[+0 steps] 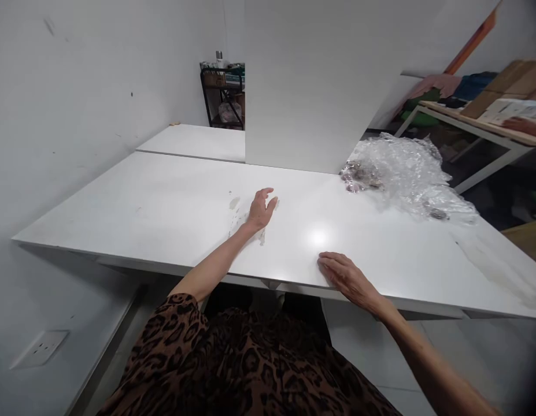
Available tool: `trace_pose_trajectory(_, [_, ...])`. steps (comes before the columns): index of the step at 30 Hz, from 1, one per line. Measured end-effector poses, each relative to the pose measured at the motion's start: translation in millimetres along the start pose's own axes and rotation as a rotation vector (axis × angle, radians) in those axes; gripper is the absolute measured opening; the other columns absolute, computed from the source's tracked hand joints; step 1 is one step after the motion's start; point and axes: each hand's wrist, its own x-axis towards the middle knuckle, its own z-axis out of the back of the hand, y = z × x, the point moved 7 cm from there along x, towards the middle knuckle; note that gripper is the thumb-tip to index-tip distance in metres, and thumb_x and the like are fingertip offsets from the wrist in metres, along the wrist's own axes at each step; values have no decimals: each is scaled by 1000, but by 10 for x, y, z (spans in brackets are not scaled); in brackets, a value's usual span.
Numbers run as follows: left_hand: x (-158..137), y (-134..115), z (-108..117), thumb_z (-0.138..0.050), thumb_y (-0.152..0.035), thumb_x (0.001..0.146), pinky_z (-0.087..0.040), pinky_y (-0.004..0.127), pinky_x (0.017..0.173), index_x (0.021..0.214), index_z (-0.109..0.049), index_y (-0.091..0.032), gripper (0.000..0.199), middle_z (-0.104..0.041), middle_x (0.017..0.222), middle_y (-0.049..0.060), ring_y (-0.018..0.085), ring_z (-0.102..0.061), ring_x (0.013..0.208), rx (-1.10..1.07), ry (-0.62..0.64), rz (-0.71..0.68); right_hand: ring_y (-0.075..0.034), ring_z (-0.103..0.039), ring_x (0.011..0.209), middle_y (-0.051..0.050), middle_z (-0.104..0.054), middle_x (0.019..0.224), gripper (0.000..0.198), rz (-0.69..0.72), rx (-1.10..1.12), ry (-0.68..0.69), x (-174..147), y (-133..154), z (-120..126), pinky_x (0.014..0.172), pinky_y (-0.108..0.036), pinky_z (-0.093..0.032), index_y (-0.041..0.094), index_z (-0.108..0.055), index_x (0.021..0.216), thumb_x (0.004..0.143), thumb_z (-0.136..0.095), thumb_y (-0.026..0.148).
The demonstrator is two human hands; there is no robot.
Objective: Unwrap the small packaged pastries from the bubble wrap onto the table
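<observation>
My left hand (261, 210) is over the middle of the white tabletop (176, 202), its thumb and fingers apart with nothing between them. Greyish worn patches (235, 203) mark the surface around that hand. Near the front edge, my right hand (343, 274) rests on the tabletop, fingers stretched out and holding nothing. A crumpled heap of clear plastic bags (406, 173) lies on the right part of the table, with some small pinkish and brown items (358, 176) at its left side.
A tall white panel (306, 86) rises behind the table. A white wall (77, 115) borders the left side. Farther back stands a black shelf rack (226, 88). At the right, another table (476, 121) carries a cardboard box (506, 86) and papers.
</observation>
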Motion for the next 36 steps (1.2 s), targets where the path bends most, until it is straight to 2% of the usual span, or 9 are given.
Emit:
trace_pose_trajectory(4, [-398,-232,70,-53,-36,95,-50,28,79,101,-66,-19,23,-71,107,7,15,-63,87,51,158,-8,-25,-68,115,-9,-71,122,33,-174,199,-171,-72,40,-20,97,-42,-58,26,-72,114,101,-50,47])
trace_pose_trajectory(8, [-719,-159,238,-50,-42,95,-45,26,68,85,-65,-20,28,-66,77,0,12,-57,67,78,238,62,-25,-69,110,-10,-73,115,40,-292,332,-372,13,53,-39,97,-44,-57,23,-74,105,96,-55,57])
trace_pose_trajectory(14, [-731,19,589,-52,-40,93,-49,27,73,86,-67,-21,25,-70,83,1,15,-61,76,172,146,73,-26,-67,114,-12,-72,118,46,-302,405,-441,243,138,-170,101,-46,-55,21,-74,107,92,-58,62])
trace_pose_trajectory(20, [159,431,1215,-51,-27,94,-51,38,98,104,-70,-19,23,-69,118,11,21,-65,96,437,-62,219,-27,-68,113,-12,-71,121,45,-368,330,-417,203,30,-361,100,-46,-56,21,-73,112,93,-59,59])
trace_pose_trajectory(23, [744,698,1427,-50,-24,94,-44,44,110,119,-67,-17,31,-61,135,16,29,-58,122,621,-129,258,-24,-68,112,-10,-71,121,37,-333,256,-427,150,34,-372,96,-42,-58,22,-72,117,97,-58,50])
trace_pose_trajectory(27, [1538,1042,1454,-51,-19,92,-33,50,118,142,-55,-20,50,-44,158,15,35,-41,143,786,-168,235,-23,-67,115,-6,-70,122,29,-174,96,-424,148,184,-318,96,-40,-58,26,-69,125,100,-57,32])
trace_pose_trajectory(30, [2058,1317,1427,-54,-15,88,-28,56,120,153,-43,-23,66,-33,166,14,37,-32,149,809,-199,253,-27,-66,117,-4,-69,126,37,-124,36,-414,155,267,-286,96,-46,-59,33,-66,133,98,-56,24])
trace_pose_trajectory(32, [2306,1494,1452,-54,-15,87,-25,60,120,152,-42,-17,66,-35,164,19,39,-32,150,782,-236,293,-32,-65,119,-5,-68,129,45,-150,61,-386,149,271,-303,94,-55,-59,39,-63,139,97,-53,24])
trace_pose_trajectory(36, [2531,1723,1552,-54,-20,90,-30,59,118,132,-55,-10,43,-53,144,25,39,-43,142,701,-254,314,-42,-63,120,-5,-70,125,52,-214,77,-397,82,266,-317,85,-67,-59,45,-60,142,93,-54,27])
